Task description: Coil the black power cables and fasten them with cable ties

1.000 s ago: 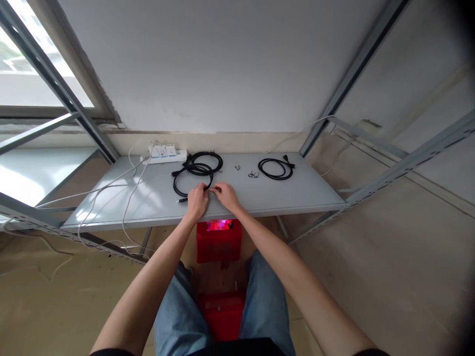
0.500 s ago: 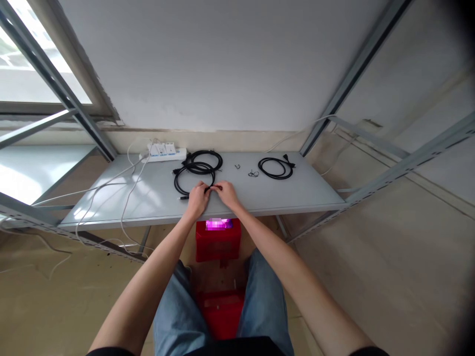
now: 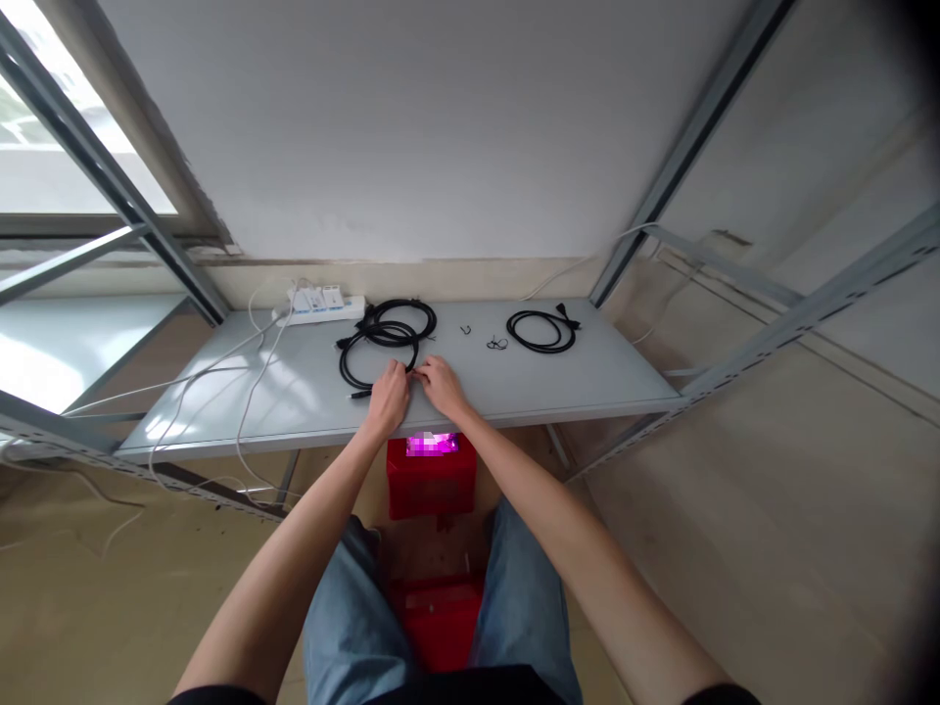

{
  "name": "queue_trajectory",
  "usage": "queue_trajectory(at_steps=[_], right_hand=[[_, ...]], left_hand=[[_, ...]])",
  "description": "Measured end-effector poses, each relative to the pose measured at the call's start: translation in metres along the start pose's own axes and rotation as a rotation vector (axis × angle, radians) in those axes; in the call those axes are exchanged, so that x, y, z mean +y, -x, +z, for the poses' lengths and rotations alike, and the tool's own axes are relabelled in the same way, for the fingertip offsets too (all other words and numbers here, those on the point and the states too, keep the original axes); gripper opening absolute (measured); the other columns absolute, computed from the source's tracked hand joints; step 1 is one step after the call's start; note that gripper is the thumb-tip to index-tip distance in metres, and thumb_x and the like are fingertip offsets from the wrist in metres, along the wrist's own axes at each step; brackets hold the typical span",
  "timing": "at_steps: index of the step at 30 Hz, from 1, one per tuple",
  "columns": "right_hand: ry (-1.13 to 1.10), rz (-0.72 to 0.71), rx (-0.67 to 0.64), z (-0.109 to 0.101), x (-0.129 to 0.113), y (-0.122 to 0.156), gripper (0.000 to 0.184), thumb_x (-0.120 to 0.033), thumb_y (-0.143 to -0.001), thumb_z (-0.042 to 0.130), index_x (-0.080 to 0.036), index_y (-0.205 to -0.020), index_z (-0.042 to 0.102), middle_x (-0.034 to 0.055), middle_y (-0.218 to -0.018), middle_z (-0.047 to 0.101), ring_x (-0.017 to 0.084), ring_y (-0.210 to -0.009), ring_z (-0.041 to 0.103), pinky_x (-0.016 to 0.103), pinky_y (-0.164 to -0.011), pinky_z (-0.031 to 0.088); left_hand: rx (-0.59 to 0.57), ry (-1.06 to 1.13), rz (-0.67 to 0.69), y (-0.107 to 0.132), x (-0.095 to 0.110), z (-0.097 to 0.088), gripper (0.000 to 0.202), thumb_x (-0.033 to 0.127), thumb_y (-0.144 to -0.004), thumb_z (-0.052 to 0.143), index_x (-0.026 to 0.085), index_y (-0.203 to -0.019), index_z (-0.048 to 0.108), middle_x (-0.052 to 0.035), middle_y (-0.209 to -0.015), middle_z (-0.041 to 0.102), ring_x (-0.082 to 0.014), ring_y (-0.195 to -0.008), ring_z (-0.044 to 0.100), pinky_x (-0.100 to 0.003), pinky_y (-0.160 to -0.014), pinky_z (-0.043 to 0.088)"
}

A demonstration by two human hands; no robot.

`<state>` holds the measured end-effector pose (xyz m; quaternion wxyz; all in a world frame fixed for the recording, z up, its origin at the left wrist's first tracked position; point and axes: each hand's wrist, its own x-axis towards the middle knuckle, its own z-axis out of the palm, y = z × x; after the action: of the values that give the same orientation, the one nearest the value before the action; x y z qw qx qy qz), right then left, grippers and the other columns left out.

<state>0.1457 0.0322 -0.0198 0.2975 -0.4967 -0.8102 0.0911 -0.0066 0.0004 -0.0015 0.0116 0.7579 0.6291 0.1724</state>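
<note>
Black cable (image 3: 342, 370), near shelf's front edge (image 3: 573, 411), rightmost coil (image 3: 543, 350) well apart

Metal shelving (image 3: 540, 387) suggests a storeroom or workroom.

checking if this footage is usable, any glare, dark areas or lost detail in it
Head view: glare on the left of the shelf, window washed out; head view: top right corner dark; head view: magenta patch below pixelated; head view: detail between left hand and right hand, by the black cable, too small to tell.
</note>
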Motion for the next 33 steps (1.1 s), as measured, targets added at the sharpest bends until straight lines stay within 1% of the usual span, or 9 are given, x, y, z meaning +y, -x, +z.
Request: queue_trajectory(at_steps=[5, 8, 12, 14, 17, 21, 26, 30, 33], right_hand=[[0.001, 0.014, 0.037, -0.001, -0.002, 0.000, 0.026, -0.020, -0.107, 0.060, -0.020, -0.091, 0.080, 0.0076, -0.104, 0.067, 0.023, -0.108, 0.059, 0.031, -0.089, 0.049], [0.014, 0.017, 0.070, -0.004, -0.005, 0.002, 0.028, -0.020, -0.108, 0.058, -0.020, -0.089, 0.079, 0.0082, -0.104, 0.066, 0.023, -0.107, 0.058, 0.033, -0.089, 0.049], [0.097, -0.022, 0.076, -0.008, -0.009, 0.005, 0.025, -0.019, -0.109, 0.055, -0.019, -0.097, 0.078, 0.0108, -0.113, 0.065, 0.026, -0.111, 0.056, 0.036, -0.094, 0.048], [0.156, -0.048, 0.036, -0.008, -0.011, 0.006, 0.025, -0.014, -0.108, 0.051, -0.018, -0.105, 0.076, 0.0125, -0.117, 0.065, 0.027, -0.113, 0.056, 0.038, -0.097, 0.047], [0.227, -0.072, -0.041, -0.009, -0.014, 0.006, 0.029, -0.004, -0.102, 0.048, -0.016, -0.116, 0.071, 0.0143, -0.121, 0.067, 0.029, -0.116, 0.057, 0.040, -0.099, 0.046], [0.249, -0.071, -0.094, -0.011, -0.019, 0.008, 0.035, -0.001, -0.099, 0.046, -0.016, -0.122, 0.066, 0.0152, -0.121, 0.071, 0.031, -0.119, 0.059, 0.042, -0.101, 0.044], [0.182, -0.042, -0.134, -0.017, -0.024, 0.010, 0.032, -0.002, -0.102, 0.043, -0.016, -0.122, 0.064, 0.0148, -0.120, 0.075, 0.027, -0.115, 0.065, 0.037, -0.100, 0.045], [0.150, -0.017, -0.143, -0.020, -0.027, 0.010, 0.026, -0.010, -0.109, 0.043, -0.017, -0.122, 0.064, 0.0144, -0.120, 0.077, 0.025, -0.107, 0.070, 0.033, -0.093, 0.046], [0.149, 0.016, -0.134, -0.021, -0.028, 0.011, 0.025, -0.015, -0.111, 0.041, -0.019, -0.124, 0.063, 0.0142, -0.120, 0.078, 0.025, -0.103, 0.071, 0.032, -0.088, 0.047]], left_hand=[[-0.014, -0.018, 0.025, 0.000, 0.001, -0.001, 0.026, 0.024, -0.113, 0.036, 0.015, -0.122, 0.059, -0.0183, -0.127, 0.067, -0.0286, -0.103, 0.073, -0.034, -0.081, 0.050], [-0.028, -0.018, 0.023, 0.000, 0.003, -0.003, 0.030, 0.028, -0.114, 0.033, 0.015, -0.124, 0.057, -0.0183, -0.123, 0.071, -0.0307, -0.105, 0.074, -0.036, -0.084, 0.051], [-0.088, -0.031, -0.014, 0.000, 0.005, -0.006, 0.030, 0.029, -0.114, 0.032, 0.016, -0.124, 0.057, -0.0181, -0.111, 0.077, -0.0336, -0.106, 0.075, -0.038, -0.087, 0.051], [-0.091, -0.034, -0.013, 0.000, 0.007, -0.007, 0.028, 0.025, -0.113, 0.033, 0.016, -0.124, 0.056, -0.0186, -0.110, 0.078, -0.0337, -0.107, 0.075, -0.038, -0.088, 0.051], [-0.077, -0.028, -0.007, 0.001, 0.008, -0.009, 0.027, 0.020, -0.111, 0.033, 0.016, -0.125, 0.055, -0.0187, -0.110, 0.078, -0.0332, -0.107, 0.075, -0.038, -0.089, 0.051], [-0.073, -0.025, -0.023, 0.002, 0.009, -0.011, 0.026, 0.013, -0.106, 0.036, 0.015, -0.123, 0.055, -0.0196, -0.111, 0.078, -0.0327, -0.109, 0.075, -0.038, -0.095, 0.051], [-0.066, -0.048, -0.043, 0.002, 0.010, -0.012, 0.025, 0.012, -0.104, 0.038, 0.015, -0.121, 0.057, -0.0195, -0.111, 0.077, -0.0322, -0.110, 0.074, -0.039, -0.097, 0.050], [-0.056, -0.068, -0.068, 0.002, 0.010, -0.010, 0.028, 0.015, -0.107, 0.035, 0.015, -0.120, 0.060, -0.0197, -0.111, 0.077, -0.0323, -0.109, 0.075, -0.041, -0.096, 0.050], [-0.059, -0.072, -0.084, 0.003, 0.011, -0.010, 0.030, 0.017, -0.108, 0.033, 0.015, -0.120, 0.061, -0.0193, -0.111, 0.078, -0.0316, -0.108, 0.075, -0.041, -0.096, 0.050]])
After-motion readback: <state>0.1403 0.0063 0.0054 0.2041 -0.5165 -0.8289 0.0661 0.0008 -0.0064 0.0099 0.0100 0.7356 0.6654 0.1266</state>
